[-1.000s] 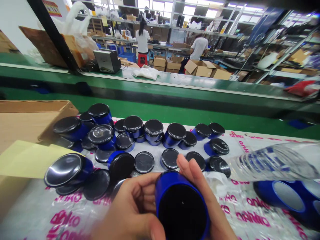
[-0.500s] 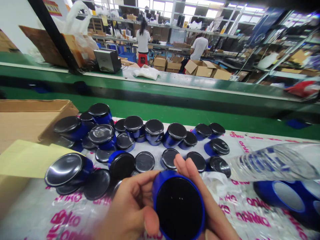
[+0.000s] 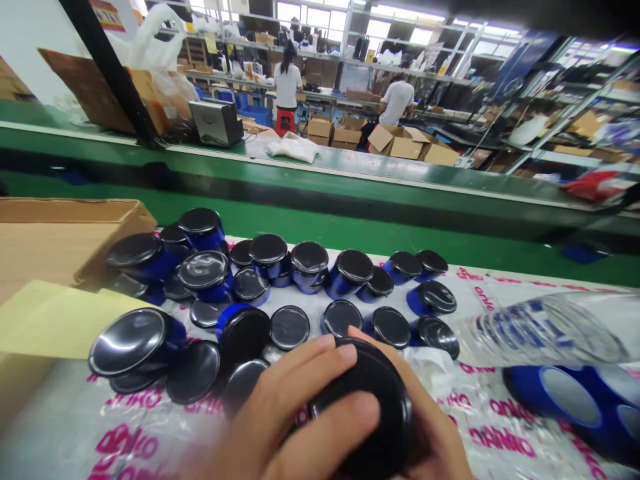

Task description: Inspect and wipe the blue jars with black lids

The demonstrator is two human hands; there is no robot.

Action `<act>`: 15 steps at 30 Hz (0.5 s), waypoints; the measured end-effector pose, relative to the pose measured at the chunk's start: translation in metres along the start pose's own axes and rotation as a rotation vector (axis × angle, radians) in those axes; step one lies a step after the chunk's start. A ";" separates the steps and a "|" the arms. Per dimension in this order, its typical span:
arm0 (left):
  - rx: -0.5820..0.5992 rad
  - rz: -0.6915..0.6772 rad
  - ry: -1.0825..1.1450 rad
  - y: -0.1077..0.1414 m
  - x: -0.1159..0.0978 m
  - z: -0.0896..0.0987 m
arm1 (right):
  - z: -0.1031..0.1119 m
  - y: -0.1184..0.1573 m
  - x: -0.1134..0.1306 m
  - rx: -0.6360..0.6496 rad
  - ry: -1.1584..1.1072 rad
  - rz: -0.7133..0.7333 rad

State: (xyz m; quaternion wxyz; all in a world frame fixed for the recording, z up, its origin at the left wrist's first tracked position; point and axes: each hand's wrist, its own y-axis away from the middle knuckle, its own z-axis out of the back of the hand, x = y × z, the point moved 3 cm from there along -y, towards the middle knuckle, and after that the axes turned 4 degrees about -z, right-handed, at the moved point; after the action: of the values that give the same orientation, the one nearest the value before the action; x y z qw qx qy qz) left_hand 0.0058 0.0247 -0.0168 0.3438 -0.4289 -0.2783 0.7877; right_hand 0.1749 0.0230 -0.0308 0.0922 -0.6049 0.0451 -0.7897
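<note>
Low in the middle of the head view is a round piece with a glossy black face [image 3: 385, 400], held between both hands. My left hand [image 3: 295, 407] reaches over it from the left, its fingers bent across the black face. My right hand [image 3: 433, 427] cups the right side, with most of its fingers hidden behind the piece. Beyond the hands stand several short blue cylinders with black tops, such as one cylinder [image 3: 353, 270] in the back row. Flat black discs, like this disc [image 3: 290, 327], lie among them.
A clear plastic bottle [image 3: 540, 330] lies at right, above blue pieces with pale oval faces [image 3: 570, 397]. An open cardboard box [image 3: 110, 240] and yellow paper [image 3: 55, 320] are at left. Printed plastic sheeting [image 3: 135, 440] covers the table before a green conveyor [image 3: 320, 227]. Two people work far behind.
The held piece showed a blue rim around a dark face; now a rounded black face shows and no blue. My left hand has moved from its side onto the top.
</note>
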 end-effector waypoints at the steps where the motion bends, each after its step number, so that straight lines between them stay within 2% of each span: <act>1: -0.033 0.029 0.029 0.000 0.004 -0.002 | 0.000 -0.001 0.000 -0.008 0.012 0.016; 5: -0.045 0.238 0.143 -0.003 0.027 -0.005 | -0.007 -0.002 0.005 -0.086 -0.003 0.063; 7: -0.034 0.293 0.164 -0.003 0.035 -0.002 | -0.011 -0.002 0.009 -0.135 -0.053 0.054; 10: -0.091 0.329 0.139 0.003 0.039 0.009 | -0.006 -0.011 0.018 -0.237 -0.029 -0.007; 13: -0.187 0.326 0.112 0.009 0.037 0.025 | 0.018 -0.050 0.032 -0.401 0.055 0.033; 15: -0.245 0.310 0.086 0.010 0.035 0.035 | 0.035 -0.098 0.041 -0.465 0.199 0.096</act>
State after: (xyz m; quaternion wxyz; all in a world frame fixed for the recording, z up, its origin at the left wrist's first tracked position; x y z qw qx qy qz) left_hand -0.0413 0.0413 -0.0242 0.1755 -0.5385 -0.2877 0.7724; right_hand 0.1898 0.1125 0.0353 -0.0168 -0.5265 0.2629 -0.8084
